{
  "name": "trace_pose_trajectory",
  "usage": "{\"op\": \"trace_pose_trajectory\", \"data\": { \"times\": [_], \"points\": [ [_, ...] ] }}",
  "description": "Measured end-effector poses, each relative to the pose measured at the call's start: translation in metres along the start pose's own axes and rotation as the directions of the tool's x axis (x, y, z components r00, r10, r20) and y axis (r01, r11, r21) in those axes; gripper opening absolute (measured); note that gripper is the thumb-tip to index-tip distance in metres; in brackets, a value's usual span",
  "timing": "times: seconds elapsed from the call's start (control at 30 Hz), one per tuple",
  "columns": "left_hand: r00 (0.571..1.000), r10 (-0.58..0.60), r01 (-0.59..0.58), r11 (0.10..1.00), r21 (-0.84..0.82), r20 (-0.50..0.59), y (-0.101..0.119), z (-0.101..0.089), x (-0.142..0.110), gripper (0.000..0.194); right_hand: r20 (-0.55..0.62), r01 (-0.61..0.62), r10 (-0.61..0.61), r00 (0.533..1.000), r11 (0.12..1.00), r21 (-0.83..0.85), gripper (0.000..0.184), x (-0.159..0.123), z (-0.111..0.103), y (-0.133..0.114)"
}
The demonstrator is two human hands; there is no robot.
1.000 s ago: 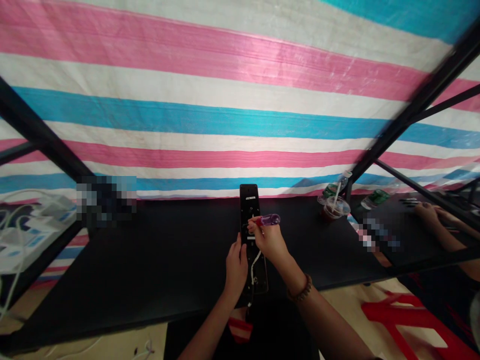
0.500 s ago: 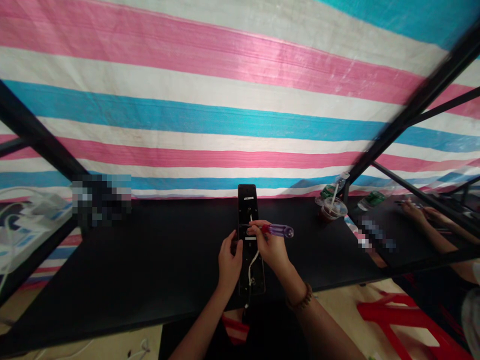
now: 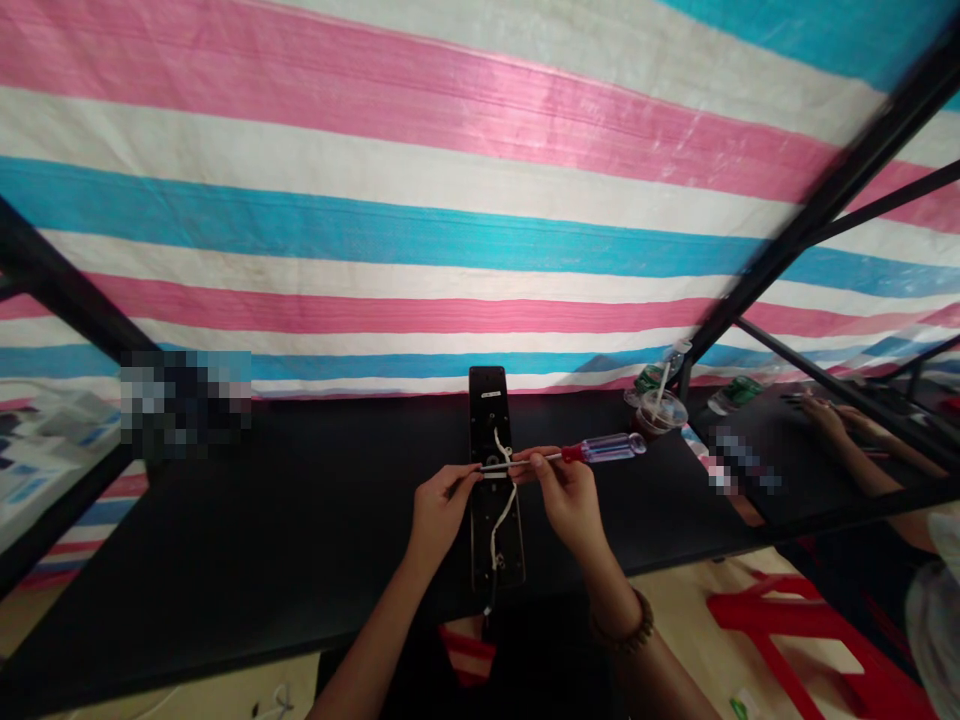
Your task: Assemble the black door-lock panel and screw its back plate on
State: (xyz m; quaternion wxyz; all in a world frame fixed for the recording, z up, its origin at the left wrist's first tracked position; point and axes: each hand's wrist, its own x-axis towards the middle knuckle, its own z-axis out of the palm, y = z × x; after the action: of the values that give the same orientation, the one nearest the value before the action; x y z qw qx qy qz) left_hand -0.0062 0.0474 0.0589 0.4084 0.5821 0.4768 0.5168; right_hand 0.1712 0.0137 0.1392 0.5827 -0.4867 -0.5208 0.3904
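Two bare hands are at work over one long black panel on a black tabletop (image 3: 300, 540), with a striped tarpaulin (image 3: 375, 240) behind. At far left, white power strips (image 3: 30, 460) sit beside the frame; next to them is an object obscured by pixelation, not identifiable.

Left hand (image 3: 441, 505): at the panel's left edge, thumb and forefinger brought in to the tip of a screwdriver (image 3: 576, 453). Whether they pinch the metal or something small there cannot be told.

Black panel (image 3: 483, 530): lies lengthwise between the two hands, its far end beyond them and its near end toward the wearer. A white cable (image 3: 503, 512) runs along its face. The screwdriver crosses above the panel, roughly level (purple transparent handle, red collar), handle pointing right.

Right hand (image 3: 571, 500): to the right of the panel, fingers closed around the screwdriver near the collar; a beaded bracelet (image 3: 630, 625) is on the wrist. The hands are apart, bridged by the tool.

Further right: a clear cup (image 3: 660, 415) with a straw, a green-labelled bottle (image 3: 649, 379) just behind it, and a co-worker's hands (image 3: 825, 418) at the adjoining table, near a red plastic stool (image 3: 802, 622).
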Motion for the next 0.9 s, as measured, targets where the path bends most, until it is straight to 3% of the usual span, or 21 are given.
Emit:
{"op": "trace_pose_trajectory", "data": {
  "times": [0.13,0.33,0.5,0.67,0.8,0.9],
  "points": [
    [0.98,0.055,-0.069,0.995,0.07,0.193,0.01,-0.019,-0.01,0.021,0.114,-0.11,0.1,0.988,0.99,0.085,0.04,0.006,-0.016,0.001],
    [0.978,-0.003,-0.013,0.997,0.078,0.208,0.023,-0.022,-0.027,0.024,0.109,-0.181,0.161,0.981,0.96,0.212,0.04,0.005,-0.023,0.015],
    [0.985,0.011,-0.038,0.987,0.156,0.17,0.014,-0.021,-0.026,0.023,0.117,-0.099,0.083,0.99,0.986,0.135,0.036,-0.005,-0.014,0.012],
    [0.993,-0.036,0.029,0.997,0.067,0.115,-0.006,-0.018,-0.02,0.034,0.099,-0.042,0.036,0.994,0.998,0.055,0.034,-0.005,-0.006,0.009],
    [0.99,-0.103,0.109,0.992,0.068,-0.094,-0.025,-0.002,-0.017,0.051,0.038,0.07,-0.067,0.997,0.994,-0.084,0.032,0.009,0.003,0.017],
    [0.986,-0.158,0.16,0.987,0.022,-0.06,-0.036,0.014,-0.022,0.051,0.065,0.126,-0.116,0.991,0.976,-0.176,0.028,0.019,0.013,0.029]
  ]
}}
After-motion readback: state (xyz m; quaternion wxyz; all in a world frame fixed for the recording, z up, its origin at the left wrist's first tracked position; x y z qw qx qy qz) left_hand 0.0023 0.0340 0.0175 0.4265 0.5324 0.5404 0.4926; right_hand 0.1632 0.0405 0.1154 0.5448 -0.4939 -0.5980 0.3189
